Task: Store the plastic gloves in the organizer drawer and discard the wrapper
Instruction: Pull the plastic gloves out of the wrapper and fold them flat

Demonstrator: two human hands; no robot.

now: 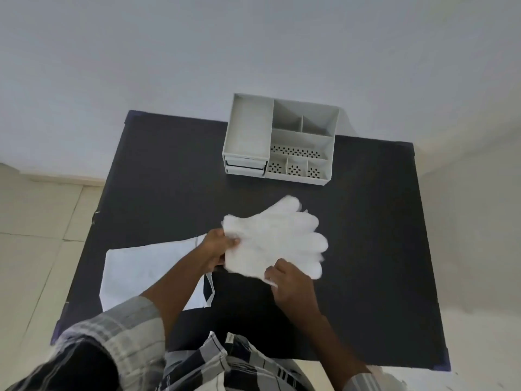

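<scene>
Pinched at the cuff edge by the left hand and right hand, fingers closed, the limp, slippery stack of translucent white plastic gloves is judged light.

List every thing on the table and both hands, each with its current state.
plastic gloves: out of the wrapper, held flat above the table, fingers pointing right.
left hand: gripping the gloves' cuff end.
right hand: pinching the gloves' near edge.
white bag: lying flat on the table, under the left forearm.
organizer: upright at the table's far edge, top compartments open.
organizer drawers: closed.
</scene>
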